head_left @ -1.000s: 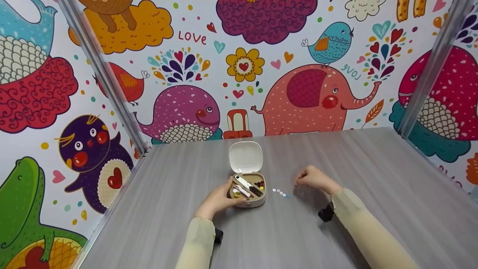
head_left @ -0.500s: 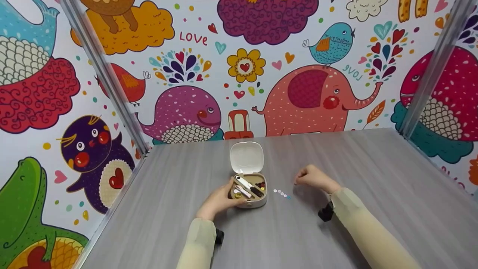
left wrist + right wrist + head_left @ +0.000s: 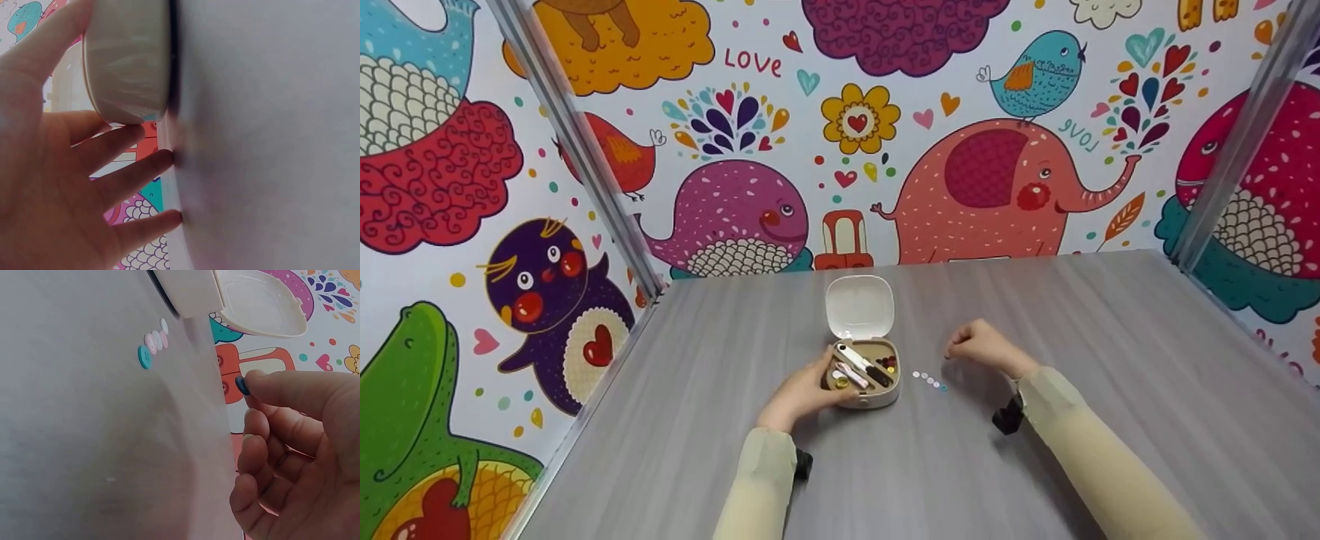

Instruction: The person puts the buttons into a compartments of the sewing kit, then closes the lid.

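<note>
1. A dark blue button [image 3: 242, 385] is pinched by the right hand [image 3: 986, 346], between thumb and index finger. The other fingers are curled in, nothing else seems to be held there.
2. That button is held up off the worktop [image 3: 697, 337], more toward the right edge than the box is.
3. A little cream box [image 3: 868, 401] is gripped at its side by the left hand [image 3: 806, 390], thumb round the front. In the left wrist view the free fingers are spread apart.
4. The box is set fairly near the back edge, a bit closer to the left edge than the right. Its white lid [image 3: 860, 307] is flipped up on the back-edge side.
5. Inside, a black-and-white tool [image 3: 864, 364] is laid diagonally, with a pink-and-white item [image 3: 851, 375] beside it. Some dark red pieces [image 3: 889, 361] are kept in the right-hand compartment; too small to be identified.
6. Between box and right hand, five buttons [image 3: 157, 340] are lined up slantwise: whites and pinks, then a teal one [image 3: 144, 358] farthest from the back edge.
</note>
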{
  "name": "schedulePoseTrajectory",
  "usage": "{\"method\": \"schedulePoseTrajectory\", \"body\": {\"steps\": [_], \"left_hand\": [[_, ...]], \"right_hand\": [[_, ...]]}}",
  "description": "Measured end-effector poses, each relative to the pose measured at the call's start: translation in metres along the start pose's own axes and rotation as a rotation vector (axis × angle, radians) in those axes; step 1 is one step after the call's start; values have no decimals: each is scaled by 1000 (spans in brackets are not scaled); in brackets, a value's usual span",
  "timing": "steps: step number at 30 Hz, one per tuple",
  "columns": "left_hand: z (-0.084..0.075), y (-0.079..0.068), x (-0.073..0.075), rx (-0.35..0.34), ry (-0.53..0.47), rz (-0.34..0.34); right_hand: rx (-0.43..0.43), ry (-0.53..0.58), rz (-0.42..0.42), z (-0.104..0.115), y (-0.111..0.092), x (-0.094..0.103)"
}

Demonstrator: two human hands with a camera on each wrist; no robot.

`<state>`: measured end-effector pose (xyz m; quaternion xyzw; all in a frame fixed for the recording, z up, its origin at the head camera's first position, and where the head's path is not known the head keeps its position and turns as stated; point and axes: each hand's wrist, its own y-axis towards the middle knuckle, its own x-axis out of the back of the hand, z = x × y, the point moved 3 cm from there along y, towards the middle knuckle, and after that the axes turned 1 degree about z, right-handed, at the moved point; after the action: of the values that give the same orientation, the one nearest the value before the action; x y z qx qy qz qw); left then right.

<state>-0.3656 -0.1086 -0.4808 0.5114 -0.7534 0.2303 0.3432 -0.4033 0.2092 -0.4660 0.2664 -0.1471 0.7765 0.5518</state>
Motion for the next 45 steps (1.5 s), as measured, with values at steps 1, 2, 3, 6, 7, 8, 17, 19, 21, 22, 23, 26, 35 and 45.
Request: {"method": "schedulePoseTrajectory", "body": {"steps": [1, 2, 3, 6, 7, 8, 17, 19, 21, 22, 23, 26, 35, 45], "left_hand": [[0, 0, 0, 0, -2, 1], [-1, 0, 1, 2, -3, 2], [-1, 0, 1, 4, -5, 3], [-2, -2, 1, -2, -8, 1], [-2, -2, 1, 0, -11, 2], [-2, -2, 1, 4, -15, 2], [-3, 0, 0, -6, -16, 8], [-3, 0, -1, -13, -15, 13], [-4, 0, -1, -12, -12, 15], [-4, 0, -1, -10, -8, 16], [-4, 0, -1, -12, -2, 16], [-4, 0, 0, -12, 4, 12], [-1, 0, 1, -7, 7, 3], [-2, 0, 0, -15, 0, -3]], "right_hand": [[2, -1, -1, 1, 1, -1], [4, -2, -1, 1, 1, -1], [-1, -1, -1, 1, 2, -2], [-15, -12, 4, 3, 4, -6], [-18, -18, 6, 4, 5, -6], [-22, -22, 6, 5, 6, -7], [37, -55, -13, 9, 12, -16], [38, -53, -9, 9, 14, -18], [38, -52, -5, 9, 15, -21], [38, -54, -4, 9, 15, -22], [37, -57, -4, 10, 16, -23], [35, -64, -6, 13, 18, -25], [35, -65, -17, 22, 26, -29], [25, -44, -90, 29, 34, -36]]}}
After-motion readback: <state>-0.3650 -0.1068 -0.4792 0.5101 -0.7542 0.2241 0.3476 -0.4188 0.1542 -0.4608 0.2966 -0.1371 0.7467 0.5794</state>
